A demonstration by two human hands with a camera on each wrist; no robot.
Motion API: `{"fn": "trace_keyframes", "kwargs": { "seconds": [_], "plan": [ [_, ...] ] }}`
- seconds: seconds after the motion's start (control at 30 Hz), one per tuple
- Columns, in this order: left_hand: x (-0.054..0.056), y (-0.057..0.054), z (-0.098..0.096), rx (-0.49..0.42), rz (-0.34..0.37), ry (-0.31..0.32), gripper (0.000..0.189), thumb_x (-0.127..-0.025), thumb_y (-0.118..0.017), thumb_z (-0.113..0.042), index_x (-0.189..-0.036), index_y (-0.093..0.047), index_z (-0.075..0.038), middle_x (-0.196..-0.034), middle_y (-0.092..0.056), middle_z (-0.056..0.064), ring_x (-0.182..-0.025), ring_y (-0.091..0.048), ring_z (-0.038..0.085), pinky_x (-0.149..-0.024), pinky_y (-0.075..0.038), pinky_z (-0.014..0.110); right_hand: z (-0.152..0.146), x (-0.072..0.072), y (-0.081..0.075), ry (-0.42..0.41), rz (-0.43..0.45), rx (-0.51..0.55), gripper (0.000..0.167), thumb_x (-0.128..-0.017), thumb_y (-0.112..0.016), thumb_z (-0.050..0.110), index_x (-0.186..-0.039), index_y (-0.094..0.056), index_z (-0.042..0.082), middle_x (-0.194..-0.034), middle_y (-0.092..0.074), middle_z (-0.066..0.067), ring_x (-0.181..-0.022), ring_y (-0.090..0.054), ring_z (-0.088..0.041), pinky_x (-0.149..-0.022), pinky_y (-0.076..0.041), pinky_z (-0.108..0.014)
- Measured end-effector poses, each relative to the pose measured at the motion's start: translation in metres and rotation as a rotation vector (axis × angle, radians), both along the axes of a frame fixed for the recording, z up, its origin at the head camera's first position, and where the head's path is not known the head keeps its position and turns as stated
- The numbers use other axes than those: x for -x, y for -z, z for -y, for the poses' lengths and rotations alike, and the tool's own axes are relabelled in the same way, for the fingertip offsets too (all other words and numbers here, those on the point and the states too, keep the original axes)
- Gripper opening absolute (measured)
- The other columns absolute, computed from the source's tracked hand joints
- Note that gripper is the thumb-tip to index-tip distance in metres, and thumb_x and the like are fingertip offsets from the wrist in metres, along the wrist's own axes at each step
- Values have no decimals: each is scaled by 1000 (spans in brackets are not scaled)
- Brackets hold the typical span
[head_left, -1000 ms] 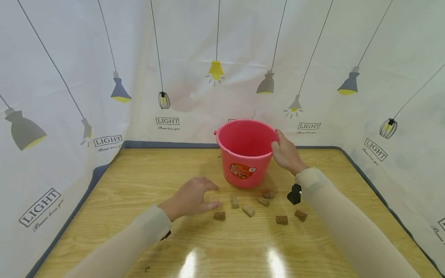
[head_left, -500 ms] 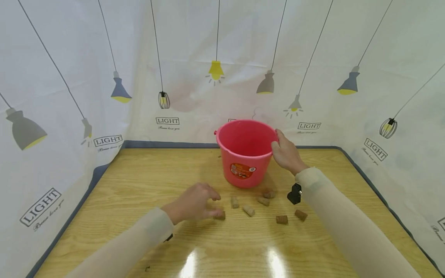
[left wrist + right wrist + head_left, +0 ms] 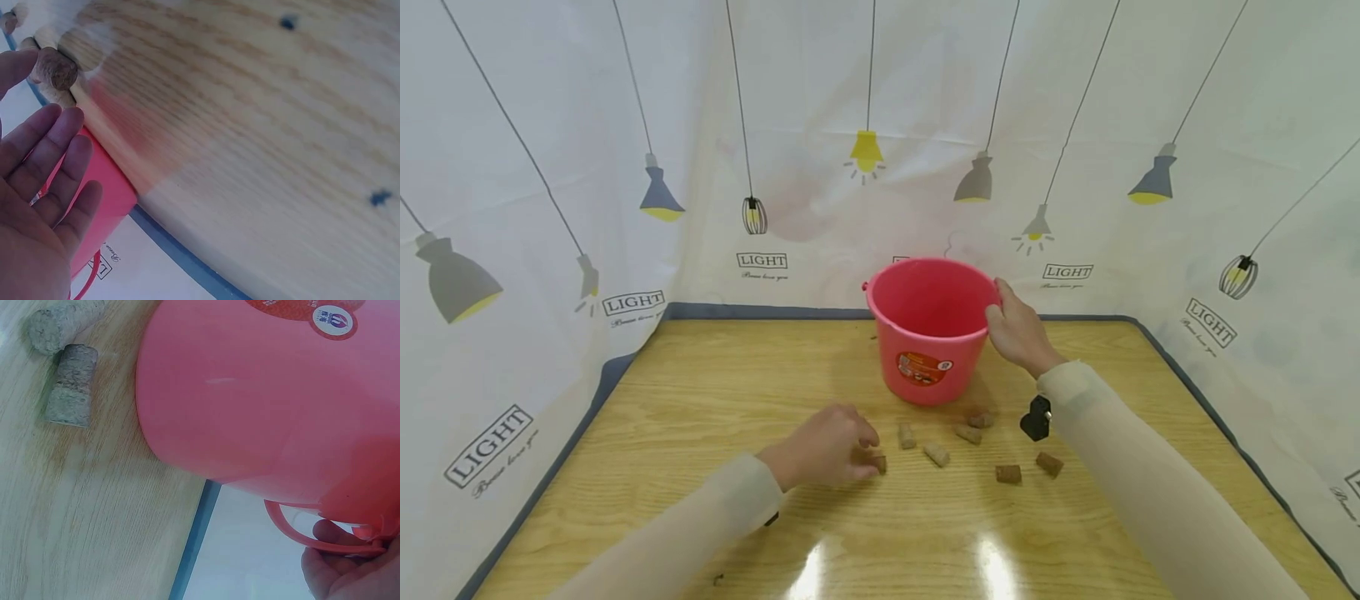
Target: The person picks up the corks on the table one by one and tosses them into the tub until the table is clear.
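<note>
A pink bucket (image 3: 891, 350) stands upright on the wooden table, a round red label on its front. My right hand (image 3: 1021, 333) grips it at the right side of the rim; in the right wrist view the fingers (image 3: 322, 575) curl at the pink handle (image 3: 287, 529). Low over the table, my left hand (image 3: 822, 450) reaches to a brown cork (image 3: 882, 464), which its fingers partly hide. The left wrist view has this cork (image 3: 64, 72) just beyond the parted thumb and loosely bent fingers (image 3: 75, 165). Paler corks (image 3: 936, 454) lie to its right.
Two darker corks, a left one (image 3: 1008, 474) and a right one (image 3: 1049, 464), lie near the right forearm. Two more corks (image 3: 967, 433) sit close to the bucket's base. White cloth (image 3: 820, 233) printed with lamps walls in the table (image 3: 715, 367) at the back and sides.
My left hand has moved slightly right and toward the near side, its thumb and fingers coming over the brown cork. The right hand and the bucket have stayed in place.
</note>
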State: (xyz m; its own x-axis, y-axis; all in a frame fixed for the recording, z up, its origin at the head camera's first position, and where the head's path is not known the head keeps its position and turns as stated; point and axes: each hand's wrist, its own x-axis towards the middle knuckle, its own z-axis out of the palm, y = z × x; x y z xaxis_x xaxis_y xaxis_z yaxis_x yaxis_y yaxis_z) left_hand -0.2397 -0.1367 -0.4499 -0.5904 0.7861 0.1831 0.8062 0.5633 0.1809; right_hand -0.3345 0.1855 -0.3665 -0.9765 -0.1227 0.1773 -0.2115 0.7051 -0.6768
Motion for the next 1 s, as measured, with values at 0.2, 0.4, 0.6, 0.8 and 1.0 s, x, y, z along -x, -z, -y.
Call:
{"fn": "trace_keyframes", "kwargs": {
  "seconds": [0.2,0.4,0.6,0.8,1.0],
  "plan": [
    [-2,1,-3,23,-36,-3,23,-85,-82,-37,-94,-79,-16,-85,-73,-7,-76,-55,7,-79,-51,33,-1,0,0,3,-5,-2,65,-106,-22,28,-164,-9,0,-168,-21,-18,-153,-22,-38,-122,-19,-58],
    [-1,6,-4,8,-60,5,17,-83,-83,-35,-82,-74,-21,-74,-67,-12,-71,-49,6,-76,-49,33,-1,0,0,-2,8,0,66,-106,-21,30,-164,-7,1,-169,-19,-17,-154,-20,-37,-122,-19,-58],
    [-2,8,-5,33,-36,-7,19,-82,-84,-31,-74,-68,-24,-69,-62,-15,-68,-45,5,-80,-50,34,-1,1,1,0,14,-4,66,-106,-21,31,-164,-6,3,-169,-20,-16,-154,-21,-37,-122,-20,-58],
    [-1,11,-3,28,-28,1,21,-82,-84,-26,-73,-65,-23,-68,-59,-15,-66,-42,4,-83,-50,34,-1,2,2,2,7,-3,65,-107,-23,28,-164,-7,1,-168,-21,-17,-154,-21,-37,-122,-19,-58],
    [-1,11,-2,25,-28,-6,19,-83,-83,-26,-74,-66,-25,-69,-60,-16,-66,-42,4,-77,-47,31,-1,2,2,2,1,-1,65,-107,-24,27,-164,-8,1,-168,-21,-18,-153,-21,-38,-122,-20,-58]
  ]
}}
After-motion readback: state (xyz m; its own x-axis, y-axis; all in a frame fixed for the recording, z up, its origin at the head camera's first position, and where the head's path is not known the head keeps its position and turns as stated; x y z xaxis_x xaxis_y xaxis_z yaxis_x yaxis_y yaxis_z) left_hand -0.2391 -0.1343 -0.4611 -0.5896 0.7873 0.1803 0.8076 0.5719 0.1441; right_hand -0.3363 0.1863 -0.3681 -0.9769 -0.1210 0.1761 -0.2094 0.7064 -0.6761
